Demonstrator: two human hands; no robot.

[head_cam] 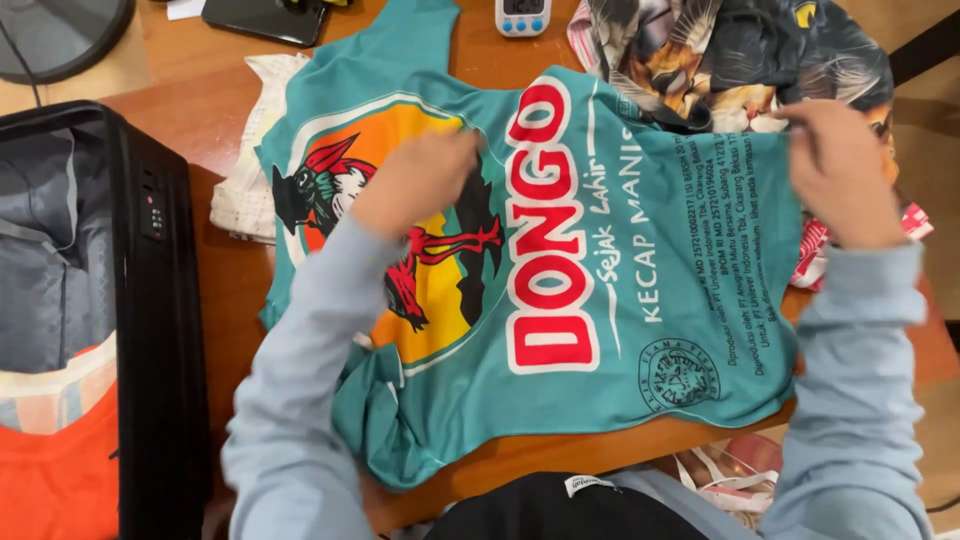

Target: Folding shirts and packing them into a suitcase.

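Head view: teal printed t-shirt (560, 290) lies spread flat on the wooden table (215, 120), print side up, covering most of the tabletop in front of you. Your left hand (420, 180) rests on the shirt's middle, over the round bird graphic, fingers curled down into the fabric; can't tell if it's pinching cloth or just pressing. Your right hand (840, 170) is at the shirt's right edge, fingers closed on the hem. Both arms in light blue sleeves. Open black suitcase (150, 300) sits just left of the table, orange garment (55, 480) inside. Dark patterned shirt (740, 55) is bunched at the table's far right, touching the teal one. Small white timer (522, 15) at the far edge.
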